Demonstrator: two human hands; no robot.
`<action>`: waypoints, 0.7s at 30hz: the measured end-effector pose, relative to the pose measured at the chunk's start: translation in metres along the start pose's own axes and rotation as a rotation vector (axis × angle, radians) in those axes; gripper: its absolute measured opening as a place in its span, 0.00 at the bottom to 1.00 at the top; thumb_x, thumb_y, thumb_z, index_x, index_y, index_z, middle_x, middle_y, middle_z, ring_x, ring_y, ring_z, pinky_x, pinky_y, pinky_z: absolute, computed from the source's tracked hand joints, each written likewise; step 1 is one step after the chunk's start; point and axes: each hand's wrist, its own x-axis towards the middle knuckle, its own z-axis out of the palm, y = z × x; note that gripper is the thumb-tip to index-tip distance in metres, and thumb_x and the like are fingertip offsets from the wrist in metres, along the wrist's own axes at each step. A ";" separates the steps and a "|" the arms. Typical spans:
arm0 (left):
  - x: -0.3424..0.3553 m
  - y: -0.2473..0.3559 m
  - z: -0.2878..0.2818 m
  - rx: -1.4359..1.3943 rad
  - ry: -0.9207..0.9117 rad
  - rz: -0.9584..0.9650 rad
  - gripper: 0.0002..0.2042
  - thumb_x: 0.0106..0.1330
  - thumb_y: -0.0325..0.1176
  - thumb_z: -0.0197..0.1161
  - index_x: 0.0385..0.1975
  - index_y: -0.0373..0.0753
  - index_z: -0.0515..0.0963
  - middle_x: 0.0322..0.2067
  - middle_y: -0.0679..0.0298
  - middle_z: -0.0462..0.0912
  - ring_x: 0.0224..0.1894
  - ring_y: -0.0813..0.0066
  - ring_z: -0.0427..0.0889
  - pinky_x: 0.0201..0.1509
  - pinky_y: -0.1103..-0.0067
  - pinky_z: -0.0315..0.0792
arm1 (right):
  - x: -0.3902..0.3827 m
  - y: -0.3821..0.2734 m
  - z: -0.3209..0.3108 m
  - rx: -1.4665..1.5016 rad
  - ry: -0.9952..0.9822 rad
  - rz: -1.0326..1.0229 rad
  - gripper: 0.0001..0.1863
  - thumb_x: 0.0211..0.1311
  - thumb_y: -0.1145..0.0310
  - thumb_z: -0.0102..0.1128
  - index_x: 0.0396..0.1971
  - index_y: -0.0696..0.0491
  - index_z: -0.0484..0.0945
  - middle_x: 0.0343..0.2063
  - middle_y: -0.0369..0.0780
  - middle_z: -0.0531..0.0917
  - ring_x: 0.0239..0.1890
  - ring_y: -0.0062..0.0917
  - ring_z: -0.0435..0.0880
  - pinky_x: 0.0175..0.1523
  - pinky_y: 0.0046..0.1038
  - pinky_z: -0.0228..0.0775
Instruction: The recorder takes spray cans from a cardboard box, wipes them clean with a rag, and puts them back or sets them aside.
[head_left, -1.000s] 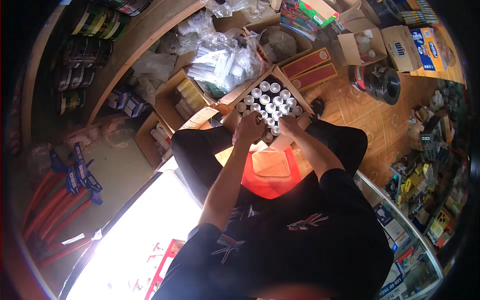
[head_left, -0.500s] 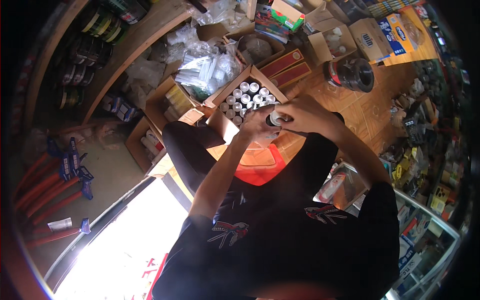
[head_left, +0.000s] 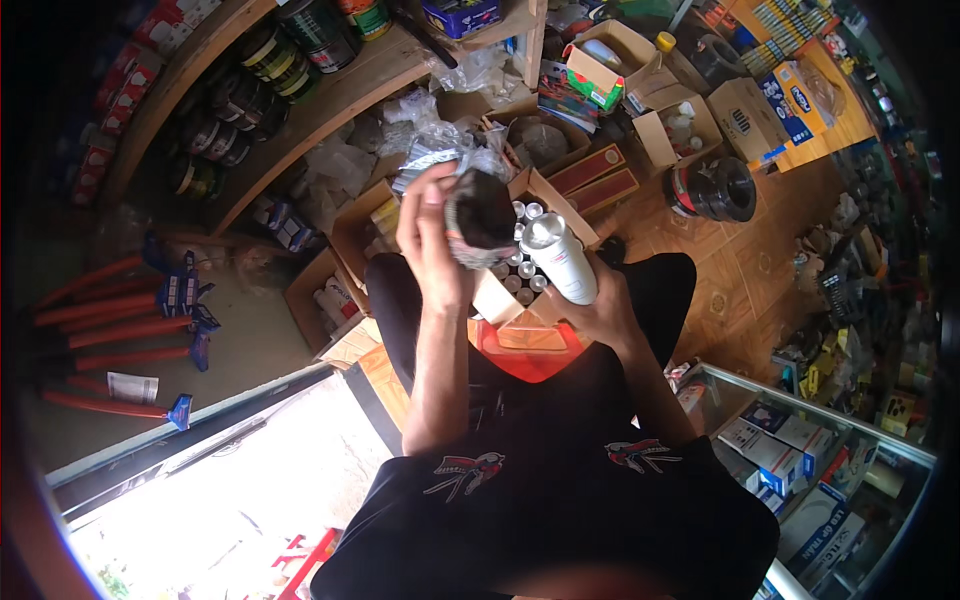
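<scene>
In my left hand [head_left: 432, 240], raised over the left of the open carton [head_left: 492, 298], is a dark bundle [head_left: 482, 212] with a fuzzy grey edge. Motion blurs it, and I cannot tell whether it is cloth. My right hand [head_left: 605, 305] is wrapped round the lower part of a white cylindrical canister [head_left: 562, 262], tilted with its silver end up and to the left. Several upright silver-ended canisters [head_left: 527, 268] fill the carton below; the bundle and the held canister hide some of them.
A red plastic stool [head_left: 530, 352] is between my legs. Clear plastic bags [head_left: 440, 140] lie behind the carton. Black coils [head_left: 715, 190] sit on the tiled floor at right. Shelves of tins [head_left: 272, 62] stand at left, a glass case [head_left: 800, 440] at lower right.
My hands were together over the carton around a canister. Now they are apart: the left has risen leftward with the dark bundle, the right holds the canister. The view has shifted.
</scene>
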 end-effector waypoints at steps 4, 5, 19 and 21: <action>-0.007 0.011 0.019 0.360 -0.635 0.121 0.09 0.66 0.31 0.72 0.36 0.29 0.85 0.37 0.57 0.88 0.39 0.68 0.87 0.48 0.72 0.79 | -0.001 -0.032 0.000 0.137 -0.133 -0.074 0.23 0.53 0.70 0.75 0.49 0.58 0.77 0.33 0.43 0.87 0.34 0.28 0.89 0.39 0.31 0.81; -0.002 0.012 0.017 0.267 -0.717 0.109 0.06 0.62 0.27 0.74 0.35 0.31 0.86 0.35 0.58 0.89 0.38 0.71 0.87 0.48 0.74 0.80 | -0.005 -0.031 0.005 0.362 -0.181 -0.051 0.22 0.53 0.73 0.73 0.48 0.55 0.78 0.31 0.40 0.85 0.29 0.27 0.86 0.36 0.30 0.80; 0.002 0.034 0.015 0.036 -0.558 -0.094 0.18 0.70 0.18 0.59 0.58 0.36 0.81 0.48 0.61 0.87 0.45 0.79 0.84 0.51 0.82 0.76 | 0.018 -0.062 -0.024 -0.012 -0.135 -0.023 0.26 0.51 0.62 0.77 0.47 0.60 0.81 0.32 0.45 0.88 0.32 0.33 0.90 0.39 0.34 0.81; -0.005 0.015 0.018 0.086 -0.302 0.038 0.15 0.70 0.18 0.59 0.55 0.34 0.80 0.47 0.61 0.86 0.51 0.78 0.82 0.55 0.81 0.75 | 0.030 -0.071 -0.024 -0.316 -0.009 -0.009 0.25 0.48 0.64 0.78 0.45 0.60 0.80 0.30 0.48 0.87 0.33 0.33 0.91 0.37 0.34 0.81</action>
